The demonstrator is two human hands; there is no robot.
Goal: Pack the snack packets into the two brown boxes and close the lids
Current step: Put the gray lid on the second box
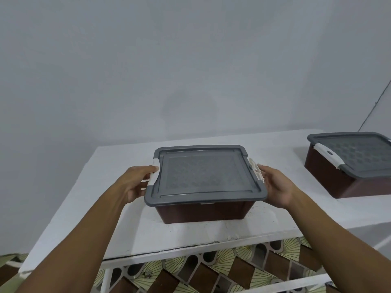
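A brown box (pixel 203 210) stands in the middle of the white table (pixel 127 229), and its grey lid (pixel 204 176) lies flat on top of it. The left hand (pixel 135 183) is at the left side of this box; its fingers (pixel 151 169) touch the white latch (pixel 154 173), which is folded over the edge of the lid, and the hand is loosely curved around it, not closed to a fist. The right hand (pixel 275 185) is at the right side, with open palm turned to the box and the fingers just beside the right white latch (pixel 256 170), which stands outward from the lid; whether they press it cannot be told. A second brown box (pixel 330 180) stands far at the right on the table, well apart from the first one, with its own grey lid (pixel 359 155) on and a white latch (pixel 328 154) folded down. No snack packets are visible outside the boxes.
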